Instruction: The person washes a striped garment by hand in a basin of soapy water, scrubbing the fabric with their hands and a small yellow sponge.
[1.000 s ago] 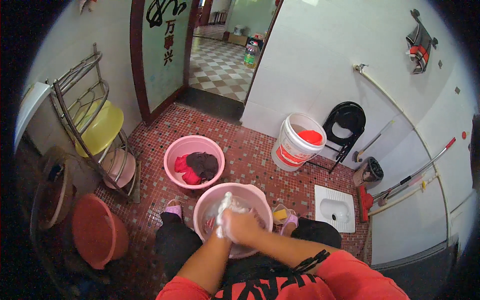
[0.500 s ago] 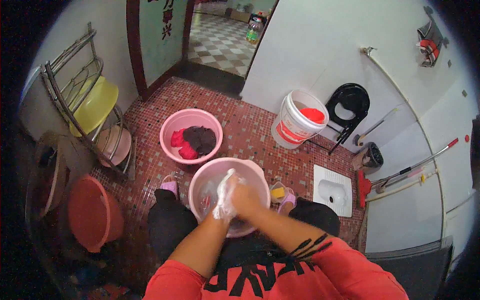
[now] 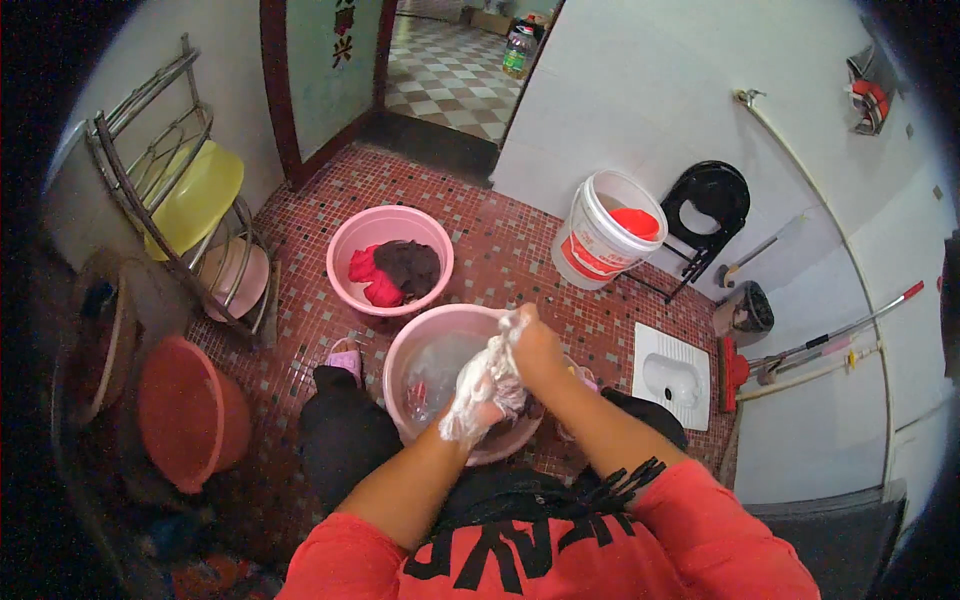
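Observation:
Over a pink basin [image 3: 392, 375] holding cloudy water, my two hands work on a foamy cloth [image 3: 497, 352] that looks white with suds. Closed round its upper end is my right hand [image 3: 537, 352], with bare knuckles. White lather coats my left hand [image 3: 478, 398] down to the wrist; it is closed on the lower part of the cloth. Its fingers are partly hidden, and foam and cloth are hard to tell apart. A darker patch of fabric shows beneath. Something small and reddish lies in the water at the basin's left.
Just beyond stands another pink basin [image 3: 338, 262] with red and dark clothes [image 3: 408, 270]. A white bucket [image 3: 590, 262] and black folding chair [image 3: 735, 200] are at the far right, a squat toilet [image 3: 672, 375] nearer. Leftward are a metal rack [image 3: 150, 210] and a reddish tub [image 3: 185, 415].
My hands have moved apart a little and to the right. The right hand has risen to the cloth's upper end, stretching it away from the left. The view has shifted slightly.

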A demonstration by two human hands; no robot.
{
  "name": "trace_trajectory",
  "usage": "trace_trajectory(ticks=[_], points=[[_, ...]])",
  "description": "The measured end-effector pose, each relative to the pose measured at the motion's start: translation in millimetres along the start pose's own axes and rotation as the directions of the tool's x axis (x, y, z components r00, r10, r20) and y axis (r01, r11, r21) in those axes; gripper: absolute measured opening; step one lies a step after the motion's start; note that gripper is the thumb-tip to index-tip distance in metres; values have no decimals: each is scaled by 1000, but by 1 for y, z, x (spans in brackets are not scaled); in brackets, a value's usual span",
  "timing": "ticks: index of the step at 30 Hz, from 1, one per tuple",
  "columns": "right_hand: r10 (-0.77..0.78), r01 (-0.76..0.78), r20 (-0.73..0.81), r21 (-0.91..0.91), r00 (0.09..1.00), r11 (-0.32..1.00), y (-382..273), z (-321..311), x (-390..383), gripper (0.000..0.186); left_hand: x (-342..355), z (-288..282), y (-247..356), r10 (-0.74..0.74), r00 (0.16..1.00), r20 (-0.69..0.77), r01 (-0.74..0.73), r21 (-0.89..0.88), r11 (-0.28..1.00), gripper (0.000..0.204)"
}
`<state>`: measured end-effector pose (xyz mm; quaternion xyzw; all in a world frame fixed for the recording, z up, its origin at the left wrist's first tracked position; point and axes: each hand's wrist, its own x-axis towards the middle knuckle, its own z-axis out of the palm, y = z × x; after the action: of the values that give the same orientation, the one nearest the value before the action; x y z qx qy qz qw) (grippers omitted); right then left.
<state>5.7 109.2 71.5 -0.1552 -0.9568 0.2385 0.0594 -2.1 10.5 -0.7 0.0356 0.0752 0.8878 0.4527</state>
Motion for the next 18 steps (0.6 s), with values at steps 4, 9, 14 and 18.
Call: trace_trajectory(ticks=[4,9,14,18], points=[[97,-103,39,202,995,974,-4,-8,-10,28,-13,50,7,82,997,-5,-81,142,987,37],[-190,198,132,-53,973,979,1,38,-27,24,10,-56,-3,468,820,-329,181,925,334,39],[41,-37,-21,157,999,987,28,13,0,26,-6,34,13,5,954,-301,21,85,996,28],[6,14,-29,631,1000,776,52,17,-4,39,1,47,21,76,866,-494,-64,42,997,26]])
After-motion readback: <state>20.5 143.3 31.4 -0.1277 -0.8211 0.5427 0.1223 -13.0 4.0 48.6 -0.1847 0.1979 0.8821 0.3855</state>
